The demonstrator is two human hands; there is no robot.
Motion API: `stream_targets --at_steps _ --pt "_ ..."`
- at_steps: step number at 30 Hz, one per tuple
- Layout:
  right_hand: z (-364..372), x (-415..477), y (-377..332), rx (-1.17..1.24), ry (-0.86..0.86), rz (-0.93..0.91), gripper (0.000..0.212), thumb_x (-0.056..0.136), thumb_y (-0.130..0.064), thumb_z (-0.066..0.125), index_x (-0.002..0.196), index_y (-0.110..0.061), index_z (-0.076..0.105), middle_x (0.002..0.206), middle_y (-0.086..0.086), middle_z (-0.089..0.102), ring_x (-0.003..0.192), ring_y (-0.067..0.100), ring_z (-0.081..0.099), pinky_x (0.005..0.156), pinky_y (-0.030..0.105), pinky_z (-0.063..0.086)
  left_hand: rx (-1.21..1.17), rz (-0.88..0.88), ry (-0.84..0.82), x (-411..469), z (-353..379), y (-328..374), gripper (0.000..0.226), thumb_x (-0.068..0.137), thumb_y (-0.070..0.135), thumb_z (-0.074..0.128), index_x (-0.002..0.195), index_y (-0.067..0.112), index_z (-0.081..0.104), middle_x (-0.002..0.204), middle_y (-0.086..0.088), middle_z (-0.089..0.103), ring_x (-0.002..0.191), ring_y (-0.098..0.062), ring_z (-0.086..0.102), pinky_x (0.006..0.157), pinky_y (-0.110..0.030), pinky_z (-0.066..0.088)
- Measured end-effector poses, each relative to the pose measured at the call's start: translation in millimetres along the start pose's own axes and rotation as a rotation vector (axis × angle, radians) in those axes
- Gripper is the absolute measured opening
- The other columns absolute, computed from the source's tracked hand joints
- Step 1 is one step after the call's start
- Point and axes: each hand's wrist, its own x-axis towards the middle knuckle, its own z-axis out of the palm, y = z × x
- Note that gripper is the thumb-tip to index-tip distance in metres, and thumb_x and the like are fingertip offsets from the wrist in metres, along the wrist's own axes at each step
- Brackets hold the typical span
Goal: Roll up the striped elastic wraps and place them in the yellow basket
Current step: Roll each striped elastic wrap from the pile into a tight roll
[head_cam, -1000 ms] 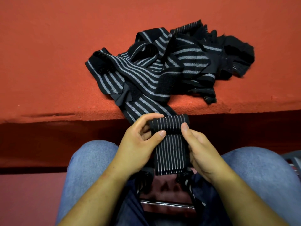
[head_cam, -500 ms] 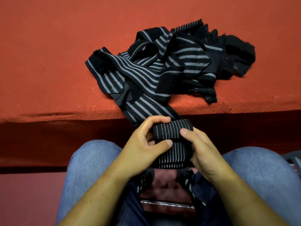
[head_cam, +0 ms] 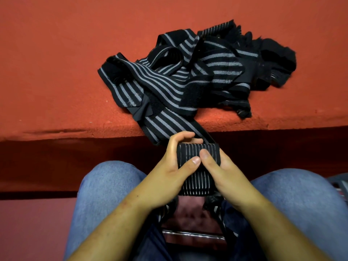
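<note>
A partly rolled striped elastic wrap [head_cam: 198, 152] is held in front of the front edge of the red surface [head_cam: 56, 76], above the gap between two knees in blue jeans [head_cam: 105, 185]. The rolled part is gripped from both ends. The left hand [head_cam: 165, 172] is curled round its left end, with the fingers bent over the top and the thumb pressed on the front. The right hand [head_cam: 226, 174] is closed on the right end, its thumb laid on the roll just beside the left thumb, so that the two thumb tips touch or nearly touch. Below the roll a flat, unrolled stretch of the same wrap is seen hanging between the wrists, thin pale stripes running down it.

A pile of loose wraps [head_cam: 188, 76], black with grey stripes, is heaped on the surface near its front edge, somewhat right of the middle. One strap [head_cam: 162, 123] from the pile is draped over the front edge and passes behind the left hand; whether it belongs to the wrap being held cannot be told.
</note>
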Motion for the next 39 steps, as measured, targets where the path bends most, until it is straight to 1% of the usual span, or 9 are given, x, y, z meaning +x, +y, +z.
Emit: stream_targets --at_steps 4,11,15,18,23,27,30,34,39 --pt "0.5 -0.1 -2.9 -0.017 -0.002 -0.029 0.040 0.090 -0.049 0.059 0.124 -0.030 0.065 0.116 -0.007 0.077 0.110 0.011 0.073 0.098 0.035 0.056 -0.015 -0.004 0.001 1.9 -1.0 1.1 0.045 0.106 0.015 0.056 0.142 0.038 0.041 0.141 0.015 0.060 0.134 -0.009 0.057 0.113 -0.034 0.046" --pt "-4.3 2.6 -5.3 0.003 0.066 -0.091 0.019 0.091 -0.047 0.064 0.104 -0.034 0.071 0.105 0.000 0.078 0.097 0.014 0.075 0.082 0.030 0.058 -0.041 -0.012 0.119 5.9 -3.4 0.0 0.037 0.101 0.017 0.065 0.134 0.030 0.059 0.119 0.007 0.072 0.111 -0.013 0.070 0.095 -0.027 0.055" --pt "-7.0 3.8 -2.7 0.051 0.111 -0.081 0.019 0.091 -0.048 0.065 0.102 -0.034 0.074 0.108 0.003 0.078 0.101 0.019 0.075 0.091 0.042 0.058 -0.021 0.008 0.177 9.1 -2.7 -2.3 0.024 0.097 0.014 0.071 0.120 0.019 0.071 0.113 0.000 0.077 0.105 -0.034 0.070 0.092 -0.029 0.059" --pt "-4.9 5.2 -1.0 0.133 0.091 -0.020 0.039 0.090 -0.055 0.069 0.113 -0.024 0.074 0.115 0.009 0.078 0.110 0.026 0.074 0.103 0.052 0.054 -0.066 0.013 0.193 8.4 -4.1 -2.3 0.022 0.096 0.012 0.071 0.117 0.016 0.072 0.109 0.000 0.078 0.097 -0.022 0.076 0.086 -0.024 0.057" --pt "-6.7 4.6 -3.5 0.247 0.026 0.037 0.048 0.094 -0.047 0.059 0.126 -0.013 0.069 0.124 0.014 0.075 0.120 0.030 0.070 0.108 0.047 0.050 -0.214 0.017 0.224 9.0 -3.4 0.0 0.025 0.092 0.017 0.069 0.117 0.011 0.070 0.105 -0.001 0.079 0.094 -0.010 0.075 0.079 -0.019 0.056" --pt "-7.2 4.2 -3.8 0.198 0.021 0.032 0.048 0.091 -0.059 0.065 0.120 -0.021 0.074 0.118 0.012 0.077 0.110 0.025 0.074 0.093 0.039 0.056 -0.230 0.029 0.223 7.8 -2.0 0.3 0.026 0.093 0.018 0.067 0.118 0.011 0.069 0.109 -0.004 0.078 0.094 -0.013 0.075 0.081 -0.022 0.056" --pt "-8.7 3.8 -0.8 0.166 0.009 0.029 0.051 0.090 -0.059 0.067 0.120 -0.019 0.074 0.118 0.011 0.077 0.111 0.025 0.074 0.095 0.038 0.056 -0.220 0.046 0.228 7.0 -1.6 0.6 0.024 0.094 0.016 0.066 0.118 0.012 0.068 0.110 -0.003 0.078 0.094 -0.014 0.075 0.083 -0.023 0.056" --pt "-7.7 1.7 -3.9 0.148 -0.010 0.039 0.056 0.086 -0.062 0.065 0.111 -0.014 0.077 0.107 0.013 0.079 0.092 0.020 0.077 0.069 0.021 0.057 -0.182 0.081 0.265 5.8 -3.1 1.7 0.026 0.093 0.021 0.068 0.119 0.015 0.068 0.107 -0.002 0.079 0.095 -0.020 0.076 0.086 -0.029 0.058" --pt "-6.5 3.2 -2.6 0.091 0.029 0.031 0.079 0.080 -0.076 0.067 0.103 -0.001 0.077 0.105 0.023 0.077 0.101 0.038 0.074 0.094 0.058 0.055 -0.167 0.135 0.391 7.8 -7.8 2.6 0.030 0.091 0.023 0.068 0.119 0.015 0.064 0.104 0.002 0.078 0.090 -0.017 0.074 0.085 -0.028 0.059"
